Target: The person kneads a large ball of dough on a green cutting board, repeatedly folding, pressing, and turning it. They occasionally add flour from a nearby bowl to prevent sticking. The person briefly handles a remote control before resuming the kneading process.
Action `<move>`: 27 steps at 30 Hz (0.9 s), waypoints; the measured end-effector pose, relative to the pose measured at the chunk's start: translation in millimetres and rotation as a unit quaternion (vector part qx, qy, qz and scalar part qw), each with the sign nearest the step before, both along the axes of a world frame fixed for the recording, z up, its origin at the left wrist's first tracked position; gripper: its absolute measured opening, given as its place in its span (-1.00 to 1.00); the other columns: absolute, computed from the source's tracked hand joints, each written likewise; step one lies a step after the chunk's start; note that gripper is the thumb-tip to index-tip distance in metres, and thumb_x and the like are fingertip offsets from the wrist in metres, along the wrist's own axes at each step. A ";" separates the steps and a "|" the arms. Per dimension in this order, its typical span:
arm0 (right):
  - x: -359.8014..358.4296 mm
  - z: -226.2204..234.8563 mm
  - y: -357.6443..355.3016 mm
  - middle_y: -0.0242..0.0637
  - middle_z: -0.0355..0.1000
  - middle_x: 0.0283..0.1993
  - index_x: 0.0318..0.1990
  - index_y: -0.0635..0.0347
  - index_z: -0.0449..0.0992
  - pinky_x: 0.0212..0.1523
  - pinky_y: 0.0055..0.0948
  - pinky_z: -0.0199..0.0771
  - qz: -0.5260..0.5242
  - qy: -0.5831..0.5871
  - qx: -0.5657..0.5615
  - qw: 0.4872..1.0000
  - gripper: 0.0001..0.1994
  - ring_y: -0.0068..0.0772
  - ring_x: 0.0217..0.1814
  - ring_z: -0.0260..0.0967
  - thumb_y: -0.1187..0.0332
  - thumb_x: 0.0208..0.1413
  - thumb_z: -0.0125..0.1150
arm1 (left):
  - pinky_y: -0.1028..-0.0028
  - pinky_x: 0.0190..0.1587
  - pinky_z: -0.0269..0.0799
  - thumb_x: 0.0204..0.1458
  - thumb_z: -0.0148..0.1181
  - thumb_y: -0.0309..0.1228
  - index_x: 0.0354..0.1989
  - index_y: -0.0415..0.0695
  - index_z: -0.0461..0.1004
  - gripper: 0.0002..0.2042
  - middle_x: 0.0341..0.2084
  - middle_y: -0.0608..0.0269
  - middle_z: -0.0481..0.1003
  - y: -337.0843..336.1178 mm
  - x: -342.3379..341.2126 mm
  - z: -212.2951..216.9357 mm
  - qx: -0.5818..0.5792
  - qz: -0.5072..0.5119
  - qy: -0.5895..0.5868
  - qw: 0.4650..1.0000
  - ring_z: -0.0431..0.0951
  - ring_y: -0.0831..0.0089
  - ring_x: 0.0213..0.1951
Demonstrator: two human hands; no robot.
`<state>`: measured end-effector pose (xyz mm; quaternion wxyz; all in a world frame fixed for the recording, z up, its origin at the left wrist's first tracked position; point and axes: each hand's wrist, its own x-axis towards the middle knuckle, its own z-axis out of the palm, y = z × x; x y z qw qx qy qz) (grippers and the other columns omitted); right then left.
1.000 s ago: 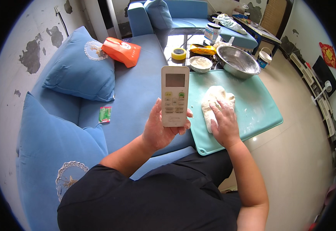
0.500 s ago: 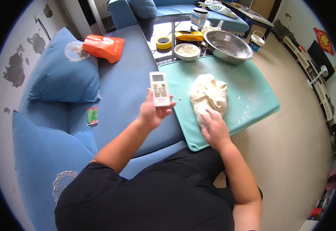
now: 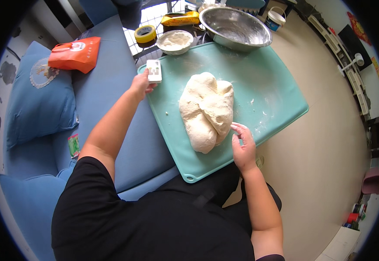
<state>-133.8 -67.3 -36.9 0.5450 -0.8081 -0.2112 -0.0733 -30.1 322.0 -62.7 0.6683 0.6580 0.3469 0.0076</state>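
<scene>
In my left hand (image 3: 142,83) is a white remote control (image 3: 154,71), held at the far left corner of the turquoise board (image 3: 276,87). My fingers wrap its side. A large folded lump of pale dough (image 3: 207,108) lies on the board, creased down its middle. Beside the dough's lower right side, my right hand (image 3: 244,145) hovers with its fingers slightly curled and apart, holding nothing. Its fingertips come close to the dough; whether they touch it I cannot tell. Flour dusts the board around the dough.
Beyond the board stand a steel basin (image 3: 237,28), a bowl of flour (image 3: 175,42), a yellow tape roll (image 3: 145,34) and a yellow packet (image 3: 180,18). The blue sofa (image 3: 111,95) on the left bears an orange bag (image 3: 76,54) and a cushion (image 3: 41,104). A white bucket (image 3: 275,19) stands on the floor.
My left hand has carried the remote control forward and left to the board's far corner. My right hand has come off the dough to its right side. The view has shifted.
</scene>
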 end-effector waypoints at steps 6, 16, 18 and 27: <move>47.6 -29.0 -21.9 -0.22 0.39 -0.07 -0.05 0.31 0.42 0.04 -0.49 0.28 -0.099 0.136 0.053 0.984 -0.74 -0.42 0.00 0.31 0.53 0.11 -0.05 | 0.33 -0.09 0.31 0.02 0.10 -0.09 -0.10 -0.14 0.42 -0.60 -0.11 0.06 0.34 -25.5 -11.5 -38.2 0.416 0.059 -0.086 0.903 0.40 0.28 -0.14; 91.3 -26.5 16.6 -0.23 0.39 -0.05 -0.04 0.36 0.40 0.08 -0.48 0.26 -0.087 0.188 0.119 0.971 -0.74 -0.46 0.01 0.30 0.48 0.15 -0.07 | 0.40 -0.32 0.36 -0.09 0.26 -0.44 -0.44 -0.18 0.49 -0.89 -0.48 0.26 0.42 -64.6 -104.8 -15.8 0.510 -0.231 -0.167 0.812 0.42 0.38 -0.37; 101.9 -24.6 25.4 -0.21 0.39 -0.04 -0.04 0.37 0.40 0.08 -0.47 0.27 -0.084 0.192 0.138 0.968 -0.75 -0.46 0.00 0.31 0.48 0.15 -0.07 | 0.41 -0.34 0.36 -0.11 0.27 -0.48 -0.44 -0.17 0.50 -0.92 -0.51 0.26 0.42 -68.0 -93.5 -7.4 0.463 -0.245 -0.136 0.841 0.43 0.34 -0.39; 136.1 -42.4 41.1 -0.12 0.32 -0.03 -0.02 0.27 0.40 0.06 -0.38 0.30 -0.084 0.036 -0.032 0.995 -0.66 -0.24 -0.01 0.31 0.39 0.01 0.08 | 0.35 -0.31 0.40 -0.17 0.22 -0.44 -0.48 -0.04 0.58 -0.94 -0.47 0.32 0.48 -134.7 -24.4 13.5 0.505 -0.344 -0.263 0.746 0.46 0.23 -0.37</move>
